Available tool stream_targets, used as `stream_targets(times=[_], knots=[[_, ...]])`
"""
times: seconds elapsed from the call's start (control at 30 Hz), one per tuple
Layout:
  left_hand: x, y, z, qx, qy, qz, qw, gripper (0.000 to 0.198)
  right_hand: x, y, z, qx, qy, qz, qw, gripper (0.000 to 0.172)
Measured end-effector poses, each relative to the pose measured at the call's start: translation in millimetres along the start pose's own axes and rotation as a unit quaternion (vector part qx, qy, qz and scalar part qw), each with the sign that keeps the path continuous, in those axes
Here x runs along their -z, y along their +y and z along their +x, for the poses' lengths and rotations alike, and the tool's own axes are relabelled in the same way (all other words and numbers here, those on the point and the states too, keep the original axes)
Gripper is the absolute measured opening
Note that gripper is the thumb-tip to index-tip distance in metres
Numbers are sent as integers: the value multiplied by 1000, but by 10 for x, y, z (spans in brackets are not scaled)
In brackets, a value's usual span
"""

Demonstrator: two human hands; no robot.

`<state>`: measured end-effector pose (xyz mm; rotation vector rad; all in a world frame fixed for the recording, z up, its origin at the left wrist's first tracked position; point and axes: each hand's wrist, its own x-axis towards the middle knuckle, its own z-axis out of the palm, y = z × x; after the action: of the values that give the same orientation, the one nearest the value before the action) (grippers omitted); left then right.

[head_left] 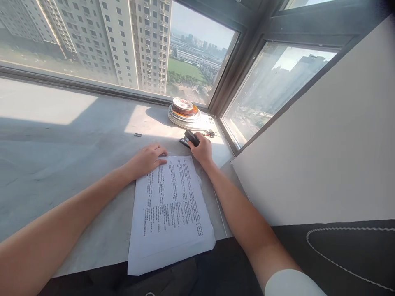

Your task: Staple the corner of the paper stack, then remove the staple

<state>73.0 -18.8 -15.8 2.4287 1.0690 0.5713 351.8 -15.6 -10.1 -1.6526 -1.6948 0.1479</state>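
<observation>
A stack of printed sheets (pixel 173 205) lies on the stone window sill, its near end hanging over the front edge. My left hand (pixel 149 158) grips the stack's far left corner, thumb on top of the print and fingers at the far edge. Just beyond the far right corner, my right hand (pixel 202 149) is closed around a black stapler (pixel 191 137). The stapler rests on or just above the sill, apart from the paper as far as I can see. Its underside is hidden.
Staple strips (pixel 138 135) lie on the sill (pixel 101 144) beyond my left hand. A pile of round spools or discs (pixel 184 113) stands near the window corner, with a small bunch of keys or wire (pixel 210 133) beside it. A white wall panel (pixel 324 144) slants along the right.
</observation>
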Motion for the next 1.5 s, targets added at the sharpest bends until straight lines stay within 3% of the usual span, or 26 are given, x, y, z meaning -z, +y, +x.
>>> stream_targets(times=[0.2, 0.4, 0.53, 0.73, 0.9, 1.03, 1.13, 1.23, 1.37, 1.43, 1.5], knots=[[6, -40, -9, 7, 4, -6, 1000, 31, -19, 24, 8, 0, 8, 4, 1000, 10], [71, -173, 41, 0, 40, 69, 997, 24, -8, -13, -12, -8, 15, -5, 1000, 8], [122, -49, -6, -17, 88, 83, 993, 25, 7, -44, -33, -30, 36, -13, 999, 6], [7, 213, -94, -50, 19, 44, 998, 39, 7, -54, -50, -54, 38, -17, 998, 7], [1, 119, -66, -45, 0, 58, 997, 44, 81, -139, -58, -66, 57, -29, 996, 11], [5, -31, -13, -16, 43, -27, 999, 39, 204, -427, -194, 11, 81, 8, 997, 7], [-1, -132, 22, 34, 100, -121, 987, 38, 194, -677, -387, 73, -11, 57, 996, 11], [23, -215, 46, 98, 166, -255, 947, 35, 82, -827, -550, 119, -116, 72, 983, 14], [65, -256, 62, 120, 193, -347, 910, 33, -39, -842, -592, 155, -165, 76, 971, 20], [73, -246, 66, 127, 196, -366, 901, 31, -41, -797, -546, 163, -167, 103, 967, 9], [79, -227, 67, 140, 204, -402, 882, 30, -20, -735, -476, 155, -133, 130, 970, 27]])
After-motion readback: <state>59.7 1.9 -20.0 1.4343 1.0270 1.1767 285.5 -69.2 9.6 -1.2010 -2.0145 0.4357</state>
